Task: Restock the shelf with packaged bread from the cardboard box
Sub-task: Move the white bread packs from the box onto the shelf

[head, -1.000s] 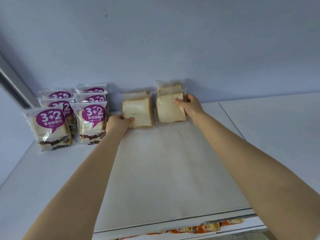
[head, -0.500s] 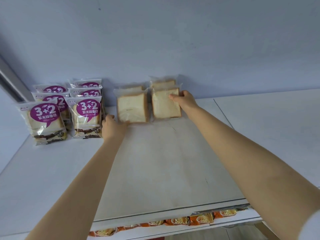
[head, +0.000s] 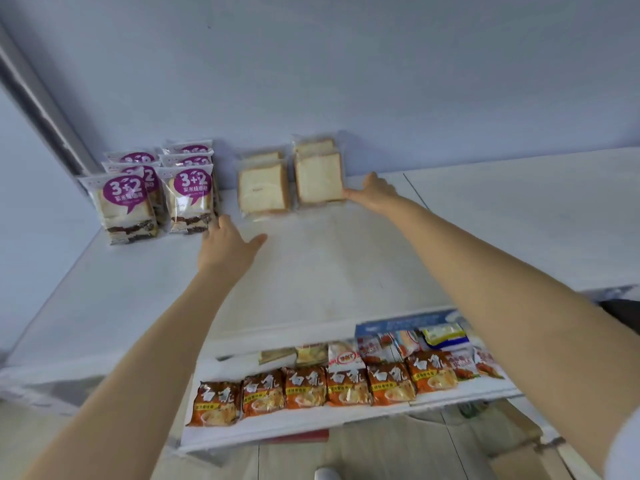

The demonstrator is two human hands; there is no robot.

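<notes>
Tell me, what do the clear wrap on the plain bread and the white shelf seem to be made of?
Wrap: thin clear plastic film, glossy. What is inside shows through it, and its sealed edges crinkle. Shelf: smooth, matte white, with a straight seam between panels. It is probably painted metal or laminated board; the look cannot settle which.

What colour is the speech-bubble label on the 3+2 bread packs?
Purple label, white lettering; head view.
</notes>
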